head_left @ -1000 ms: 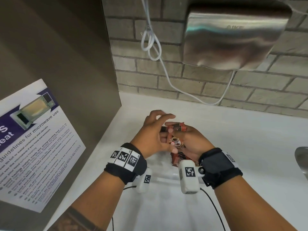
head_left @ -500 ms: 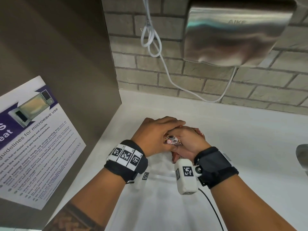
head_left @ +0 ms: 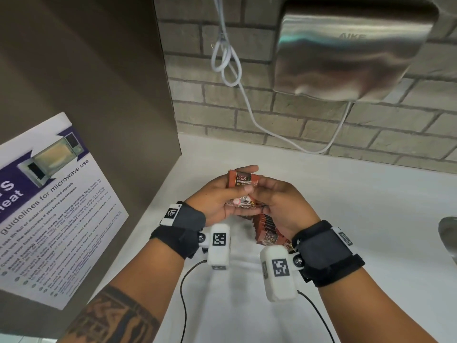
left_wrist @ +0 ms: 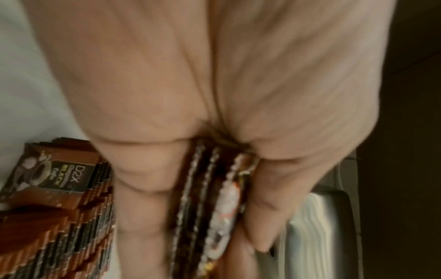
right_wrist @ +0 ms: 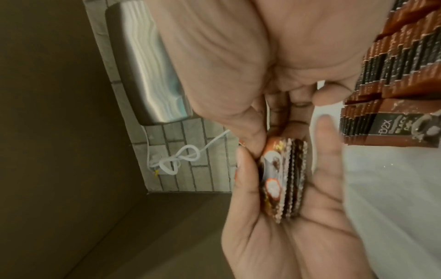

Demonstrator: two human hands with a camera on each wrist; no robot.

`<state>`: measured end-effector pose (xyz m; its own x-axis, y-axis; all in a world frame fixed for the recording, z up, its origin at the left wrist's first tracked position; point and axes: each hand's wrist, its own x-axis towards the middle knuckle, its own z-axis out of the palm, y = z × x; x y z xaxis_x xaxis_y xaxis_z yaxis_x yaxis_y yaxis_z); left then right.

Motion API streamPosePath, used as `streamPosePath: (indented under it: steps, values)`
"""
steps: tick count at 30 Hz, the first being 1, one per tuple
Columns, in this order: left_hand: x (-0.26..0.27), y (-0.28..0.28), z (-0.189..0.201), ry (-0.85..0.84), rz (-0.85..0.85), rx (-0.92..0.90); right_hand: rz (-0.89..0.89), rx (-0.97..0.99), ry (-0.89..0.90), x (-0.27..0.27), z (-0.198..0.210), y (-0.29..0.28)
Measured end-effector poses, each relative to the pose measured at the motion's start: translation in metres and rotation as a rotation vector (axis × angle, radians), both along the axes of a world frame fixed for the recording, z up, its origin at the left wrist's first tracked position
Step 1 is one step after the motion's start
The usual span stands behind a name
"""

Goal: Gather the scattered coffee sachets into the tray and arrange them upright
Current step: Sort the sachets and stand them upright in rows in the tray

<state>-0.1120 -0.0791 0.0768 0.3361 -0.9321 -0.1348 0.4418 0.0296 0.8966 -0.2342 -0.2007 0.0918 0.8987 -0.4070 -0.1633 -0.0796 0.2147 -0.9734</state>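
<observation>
Since the earlier frame both hands have lifted and turned palms inward, so the small stack of sachets [head_left: 241, 188] now shows its D2X label instead of being covered by the left hand [head_left: 217, 198]. That stack is pinched edge-on between left hand and right hand [head_left: 277, 206], fingers of both curled round it, held over the white counter [head_left: 358, 206]. Just below the right palm, a row of sachets [head_left: 265, 227] stands upright, packed together; the tray itself cannot be made out.
</observation>
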Motion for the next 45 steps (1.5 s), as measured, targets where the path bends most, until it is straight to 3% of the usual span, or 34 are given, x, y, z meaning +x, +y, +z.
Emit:
streamPosePath:
  steps: [3,7,9,19,26,28,32,34,38,45]
  values:
    - [0.000,0.002,-0.002,-0.064,-0.076,-0.057,-0.074,-0.134,0.037,0.000,0.001,-0.001]
    - [0.002,0.003,-0.003,-0.166,-0.029,0.010,-0.195,-0.607,0.143,0.001,0.013,-0.015]
    - [-0.001,0.002,-0.003,-0.210,-0.020,0.029,-0.133,-0.732,0.139,0.005,0.018,-0.020]
    - [0.002,0.004,-0.006,-0.360,-0.044,0.053,0.044,-0.804,0.119,0.019,0.031,-0.034]
    - [0.008,0.005,-0.016,-0.400,0.046,0.142,0.047,-0.816,0.095,0.029,0.029,-0.030]
    - [0.016,0.011,-0.022,-0.447,0.057,0.250,0.026,-0.892,0.133,0.031,0.024,-0.030]
    - [0.030,0.028,-0.039,-0.493,0.055,0.685,0.094,-1.007,0.324,0.039,0.004,-0.034]
    - [0.028,0.028,-0.041,-0.499,0.005,0.809,0.123,-1.007,0.405,0.045,-0.012,-0.037]
    - [0.016,0.011,-0.045,-0.490,-0.090,0.858,0.149,-1.038,0.580,0.059,-0.042,-0.039]
    - [0.014,-0.024,-0.067,-0.645,-0.275,0.880,0.144,-1.030,0.657,0.069,-0.063,-0.040]
